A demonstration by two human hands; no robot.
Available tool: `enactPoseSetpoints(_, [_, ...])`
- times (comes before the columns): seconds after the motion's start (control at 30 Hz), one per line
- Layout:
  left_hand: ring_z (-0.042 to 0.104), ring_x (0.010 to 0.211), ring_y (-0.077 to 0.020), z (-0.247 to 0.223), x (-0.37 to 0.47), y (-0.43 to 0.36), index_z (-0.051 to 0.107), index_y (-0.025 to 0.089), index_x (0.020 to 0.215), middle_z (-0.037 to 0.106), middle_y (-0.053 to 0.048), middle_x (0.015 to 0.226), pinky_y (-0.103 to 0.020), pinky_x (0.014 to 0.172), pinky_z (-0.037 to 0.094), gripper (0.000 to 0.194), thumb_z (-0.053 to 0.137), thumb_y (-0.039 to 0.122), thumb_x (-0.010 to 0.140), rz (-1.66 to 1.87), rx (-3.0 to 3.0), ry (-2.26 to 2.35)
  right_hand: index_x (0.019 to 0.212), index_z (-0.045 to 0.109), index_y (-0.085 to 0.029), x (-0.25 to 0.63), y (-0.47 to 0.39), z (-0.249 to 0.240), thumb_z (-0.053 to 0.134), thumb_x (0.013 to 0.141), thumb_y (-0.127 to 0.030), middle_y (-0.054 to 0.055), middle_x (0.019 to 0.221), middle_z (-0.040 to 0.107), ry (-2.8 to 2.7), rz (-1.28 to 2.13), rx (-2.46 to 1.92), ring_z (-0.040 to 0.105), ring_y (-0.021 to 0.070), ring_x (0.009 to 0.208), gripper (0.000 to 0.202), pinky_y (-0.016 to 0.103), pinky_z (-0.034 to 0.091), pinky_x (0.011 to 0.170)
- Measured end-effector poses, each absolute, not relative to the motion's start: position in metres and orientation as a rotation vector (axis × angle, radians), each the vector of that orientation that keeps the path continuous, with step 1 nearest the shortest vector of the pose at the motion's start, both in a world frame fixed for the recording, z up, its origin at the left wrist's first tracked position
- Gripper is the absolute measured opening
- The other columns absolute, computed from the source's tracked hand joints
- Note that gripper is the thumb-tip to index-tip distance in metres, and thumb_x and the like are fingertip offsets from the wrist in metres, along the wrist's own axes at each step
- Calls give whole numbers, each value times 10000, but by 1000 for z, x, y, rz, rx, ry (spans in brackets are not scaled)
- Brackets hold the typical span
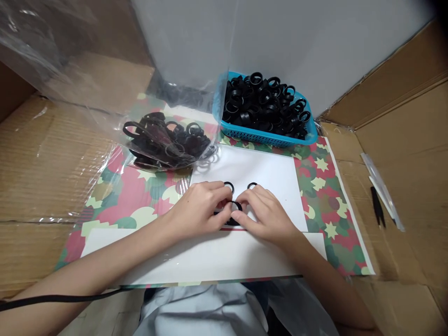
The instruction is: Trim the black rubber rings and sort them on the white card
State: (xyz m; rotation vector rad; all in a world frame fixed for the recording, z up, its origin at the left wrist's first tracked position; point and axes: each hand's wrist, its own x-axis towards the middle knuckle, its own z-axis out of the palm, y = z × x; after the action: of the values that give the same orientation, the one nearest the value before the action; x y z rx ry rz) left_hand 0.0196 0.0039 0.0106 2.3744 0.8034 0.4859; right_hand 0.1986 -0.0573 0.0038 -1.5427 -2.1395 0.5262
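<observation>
1. Your left hand (203, 208) and right hand (263, 212) meet above the white paper (273, 170), fingers curled, thumbs and fingertips grasping a black ring (239, 204) between them; both forearms converge from the near side.
2. Just beyond your fingers, two loose rings (228, 183) lie on the paper.
3. Far and slightly right, a blue basket (266, 138) holds heaped black rings.
4. Far left, a clear plastic bag (159, 161) contains black loops; its film crosses your view and overlaps the basket's left end.
5. At right, a dark pointed tool (377, 206) rests on cardboard (364, 252).
</observation>
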Motion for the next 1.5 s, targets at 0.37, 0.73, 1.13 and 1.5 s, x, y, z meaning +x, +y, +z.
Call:
enactPoseSetpoints(0.37, [491,624,-96,19,18,12,608,109,793,572,-11,691,-199,570,371,181,555,282,802,207,1321,510,754,500,-194,209,-54,9,482,822,-282,-1,712,543,-1518,1659,-1249,511,132,665,113,271,391,618])
enactPoseSetpoints(0.73, [468,572,-89,19,17,-7,554,134,758,541,6,651,-221,561,361,95,489,128,827,784,2238,527,648,514,-160,201,-55,5,553,715,-271,-27,644,533,-978,1959,-1065,544,87,516,136,220,381,518])
enactPoseSetpoints(1.13, [431,529,-116,14,19,-8,496,159,672,513,11,593,-289,590,315,186,469,178,854,846,2874,414,599,472,-173,191,-55,9,511,669,-237,-44,576,520,-1061,1930,-1314,537,85,511,103,208,381,520])
enactPoseSetpoints(1.5, [434,517,-104,10,21,-9,515,159,646,499,25,556,-273,573,321,164,432,152,787,772,2650,439,623,484,-185,189,-58,13,473,678,-211,-40,575,535,-1296,1795,-1492,527,104,568,62,221,398,566])
